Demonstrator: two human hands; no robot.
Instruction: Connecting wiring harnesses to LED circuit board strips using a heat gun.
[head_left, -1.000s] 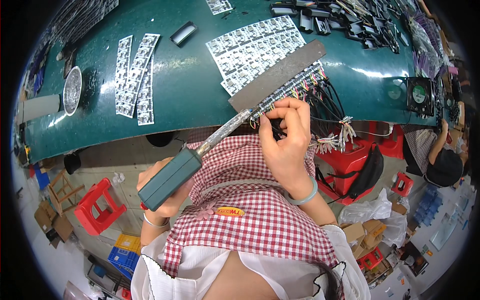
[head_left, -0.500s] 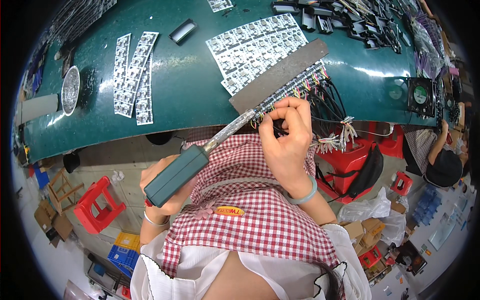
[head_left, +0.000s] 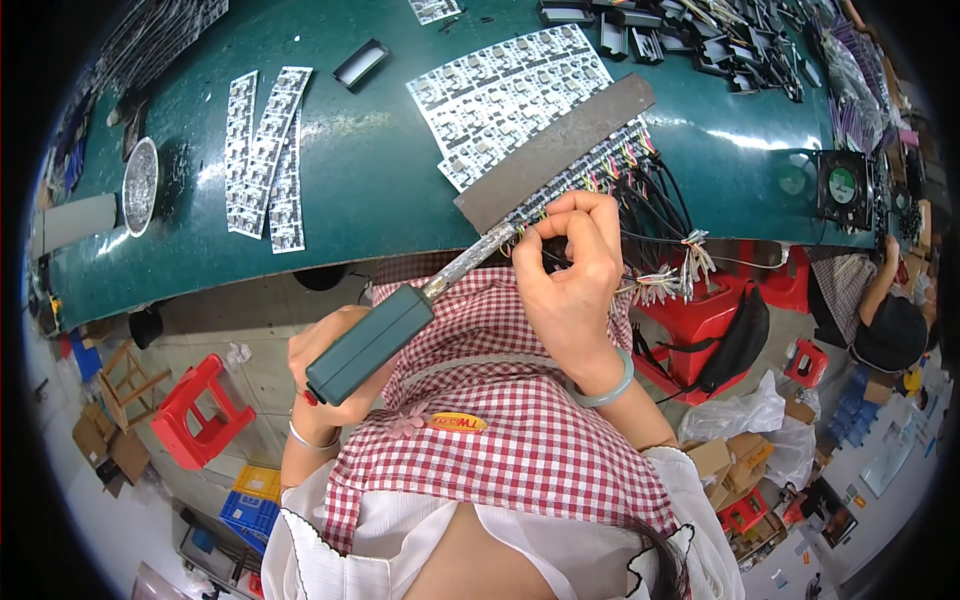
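My left hand (head_left: pixel 340 345) is wrapped round the dark green handle of a soldering gun (head_left: pixel 372 342). Its metal barrel slants up and right, the tip meeting the near end of a circuit board strip (head_left: pixel 575 175). At that same spot the fingers of my right hand (head_left: pixel 572 255) pinch thin coloured wires, mostly hidden by the fingertips. A flat grey-brown bar (head_left: pixel 560 150) lies along the strip, over part of the white circuit board sheets (head_left: pixel 510 85). Farther along the strip, black cables (head_left: pixel 665 195) with coloured leads hang off toward the table edge.
Three loose board strips (head_left: pixel 268 165) and an oval metal dish (head_left: pixel 141 186) lie on the left of the green table (head_left: pixel 365 170). Black housings (head_left: pixel 720 50) are heaped at the far right, with a small fan (head_left: pixel 843 190) nearer. Red stools (head_left: pixel 203 412) stand below; another person (head_left: pixel 885 320) sits right.
The soldering gun's handle has shifted slightly right and up with my left hand, its tip staying at the strip's near end. My right hand has moved slightly left, still pinching.
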